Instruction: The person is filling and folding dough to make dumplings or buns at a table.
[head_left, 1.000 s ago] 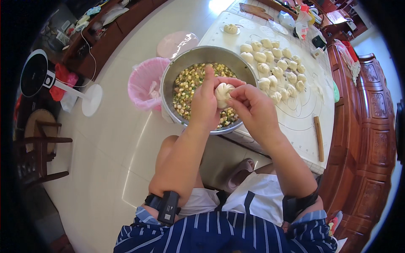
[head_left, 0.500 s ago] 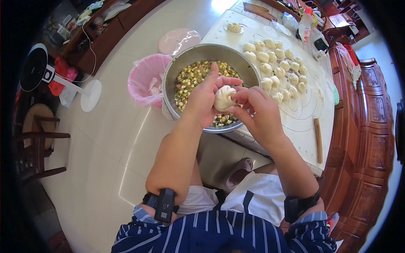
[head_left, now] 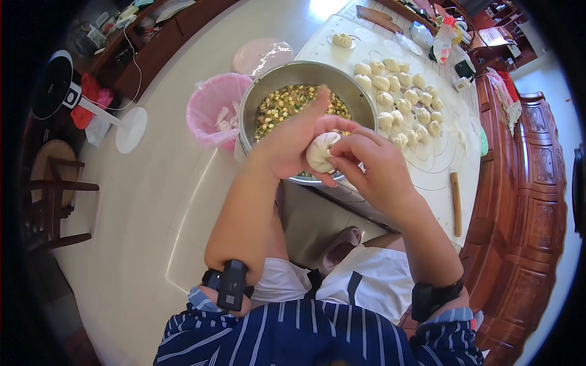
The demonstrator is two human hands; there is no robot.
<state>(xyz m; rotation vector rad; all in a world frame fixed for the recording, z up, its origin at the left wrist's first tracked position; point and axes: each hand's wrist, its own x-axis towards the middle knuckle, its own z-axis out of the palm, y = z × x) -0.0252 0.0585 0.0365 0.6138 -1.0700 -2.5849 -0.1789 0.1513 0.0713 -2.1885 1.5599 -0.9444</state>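
A white pleated bun (head_left: 320,153) rests in the curved palm of my left hand (head_left: 294,141), whose thumb points up and away from it. From the other side, my right hand (head_left: 373,163) pinches the gathered dough at the bun's edge between thumb and fingers. Both hands hover over the near rim of a large steel bowl (head_left: 249,116). Chopped filling (head_left: 284,105) with yellow corn and green bits lies in that bowl, partly hidden by my left hand.
Several shaped buns (head_left: 411,96) stand in rows on the white mat (head_left: 427,177) to the right. A wooden rolling pin (head_left: 456,204) lies near the mat's right edge. Left of the bowl stands a pink-lined bin (head_left: 210,113). A carved wooden bench (head_left: 531,201) runs along the right.
Both hands have shifted slightly nearer to me with the bun. The bun has turned a little in the left palm, and the right fingers still pinch its edge.
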